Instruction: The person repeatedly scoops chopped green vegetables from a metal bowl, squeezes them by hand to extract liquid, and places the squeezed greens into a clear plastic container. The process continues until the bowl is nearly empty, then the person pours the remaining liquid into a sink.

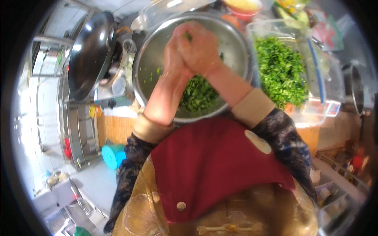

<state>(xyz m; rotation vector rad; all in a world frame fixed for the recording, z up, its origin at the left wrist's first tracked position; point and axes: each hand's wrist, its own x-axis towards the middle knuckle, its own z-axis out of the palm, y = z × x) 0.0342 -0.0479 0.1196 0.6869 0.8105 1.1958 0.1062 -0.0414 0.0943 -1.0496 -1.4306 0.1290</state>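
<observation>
Clasping each other in the upper centre of the frame, above the steel bowl point(232, 51): left hand point(172, 57) and right hand point(201, 46). Both clenched round a green clump point(187, 36); only a bit shows between them, so can't tell how much is inside. Left hand sits on the left, right hand wraps over from the right.

Chopped greens point(199, 94) lie in the bowl's lower part, under the wrists, with a few flecks on the left wall. Bowl is upper centre, just ahead of the maroon bib point(208, 161).

Upper right: clear plastic tub point(301, 118) beside the bowl, heaped with more cut leaves point(280, 74). Top edge, right of centre: red bowl point(246, 11), yellow contents, unclear what. Upper left: dark wok point(91, 59), tilted on its side. Lower left of centre: bright blue container point(113, 156). Right edge: steel pot point(356, 89), blurred.
</observation>
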